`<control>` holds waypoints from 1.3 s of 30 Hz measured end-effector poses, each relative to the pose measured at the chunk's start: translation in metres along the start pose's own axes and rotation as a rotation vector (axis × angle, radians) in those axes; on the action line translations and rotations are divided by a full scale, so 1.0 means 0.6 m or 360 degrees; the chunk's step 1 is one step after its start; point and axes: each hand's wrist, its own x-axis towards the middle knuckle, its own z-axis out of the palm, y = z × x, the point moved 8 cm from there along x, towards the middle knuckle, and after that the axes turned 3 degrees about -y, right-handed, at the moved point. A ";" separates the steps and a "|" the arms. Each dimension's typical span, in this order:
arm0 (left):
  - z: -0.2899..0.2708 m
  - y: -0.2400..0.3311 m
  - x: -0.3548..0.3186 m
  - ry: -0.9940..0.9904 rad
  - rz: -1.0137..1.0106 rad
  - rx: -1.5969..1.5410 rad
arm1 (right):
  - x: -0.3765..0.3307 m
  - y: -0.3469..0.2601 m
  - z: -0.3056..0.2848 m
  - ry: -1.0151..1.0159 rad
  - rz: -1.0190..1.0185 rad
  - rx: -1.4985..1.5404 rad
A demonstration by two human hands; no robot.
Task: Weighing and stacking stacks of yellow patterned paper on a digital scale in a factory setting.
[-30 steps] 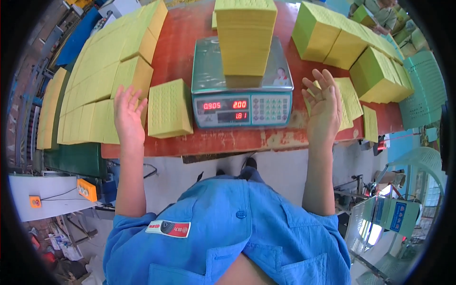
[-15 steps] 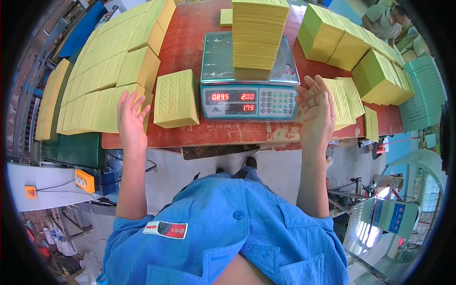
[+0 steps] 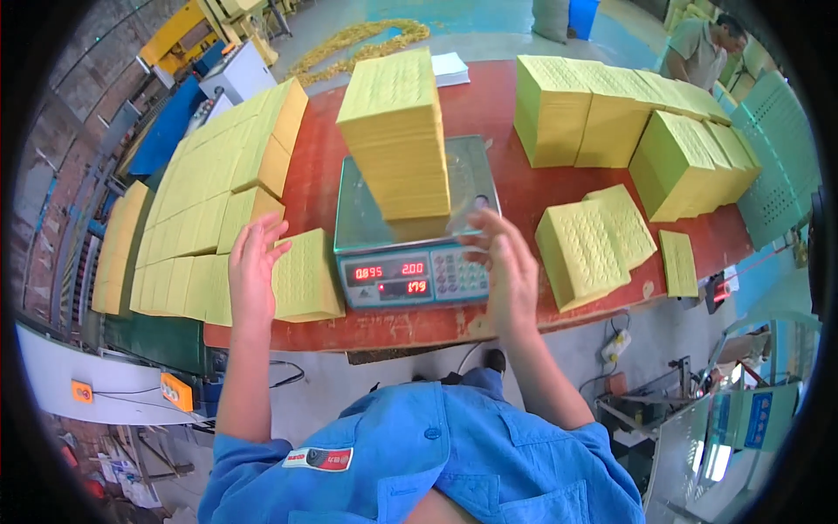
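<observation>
A tall stack of yellow embossed paper sheets (image 3: 403, 148) stands on the steel pan of a digital scale (image 3: 415, 278), whose red display is lit. My left hand (image 3: 256, 262) is raised with fingers spread, beside a shorter yellow stack (image 3: 307, 278) left of the scale. My right hand (image 3: 508, 269) hovers at the scale's right front corner, near the keypad, its fingers apart. Neither hand holds anything. Another yellow stack (image 3: 576, 249) with a loose top part lies right of that hand.
Rows of yellow stacks (image 3: 205, 175) line the red table (image 3: 484, 103) on the left, and more stacks (image 3: 594, 113) stand at the right back. A thin yellow bundle (image 3: 677, 264) lies near the right edge. A person (image 3: 703, 51) is beyond the right corner.
The view has tilted up and shifted, showing more floor behind the table. My right hand has moved left, closer to the scale's front. Both hands remain empty.
</observation>
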 end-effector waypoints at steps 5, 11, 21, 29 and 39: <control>0.127 0.097 0.117 -0.0177 -0.0013 0.0149 | 0.006 0.003 -0.018 -0.0366 0.0067 -0.0123; 0.204 0.102 0.261 -0.0237 -0.0441 0.0225 | 0.030 0.008 -0.055 -0.0574 0.0210 -0.0041; 0.300 0.029 0.329 -0.0662 -0.0846 0.0065 | 0.067 0.008 -0.073 -0.0588 0.0149 -0.0311; 0.285 -0.015 0.345 -0.0689 -0.0947 0.0054 | 0.189 0.048 -0.052 -0.0027 -0.0010 -0.0247; 0.279 -0.011 0.287 -0.0870 -0.0969 0.0065 | 0.358 0.178 0.023 0.0104 0.0126 -0.0594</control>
